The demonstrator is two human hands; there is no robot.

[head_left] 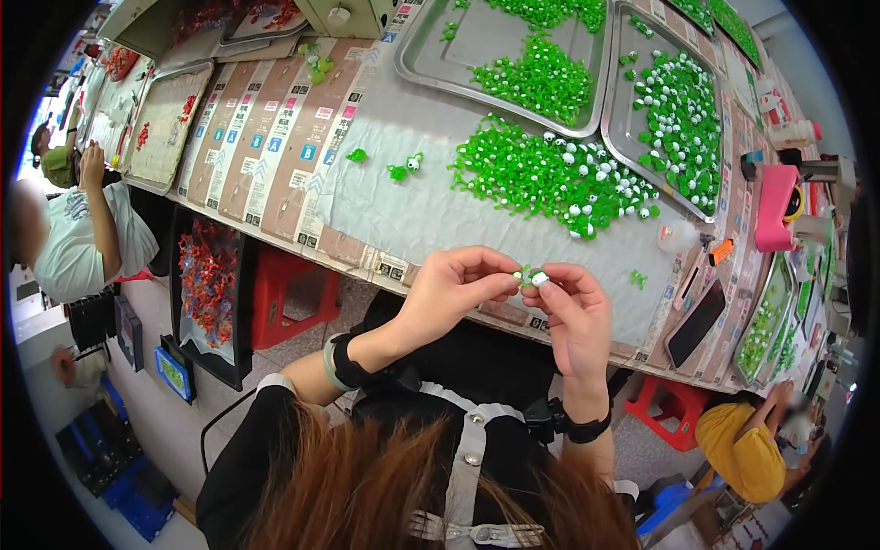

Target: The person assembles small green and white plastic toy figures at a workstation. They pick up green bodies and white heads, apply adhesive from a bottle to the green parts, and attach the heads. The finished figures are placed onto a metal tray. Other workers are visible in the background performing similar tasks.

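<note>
In front of my body, over the table's near edge, my two hands meet fingertip to fingertip. My left hand point(458, 286) pinches a tiny green plastic piece, mostly covered by the fingers. Between the thumb and fingers of my right hand point(576, 316) is a small green-and-white toy head point(539, 278). The two pieces touch or nearly touch; whether they are joined I cannot tell. Beyond my hands, a pile of small green plastic pieces point(504, 170) lies on a pale sheet point(394, 215), with several green-and-white heads point(610, 183) along its right side.
Behind the pile stand a metal tray point(431, 69) of green pieces and another tray point(619, 110) of green-and-white heads. At right are a phone point(697, 323), a pink tape dispenser point(775, 211) and a clear bottle point(676, 236). Co-workers sit left point(101, 234) and right point(742, 449).
</note>
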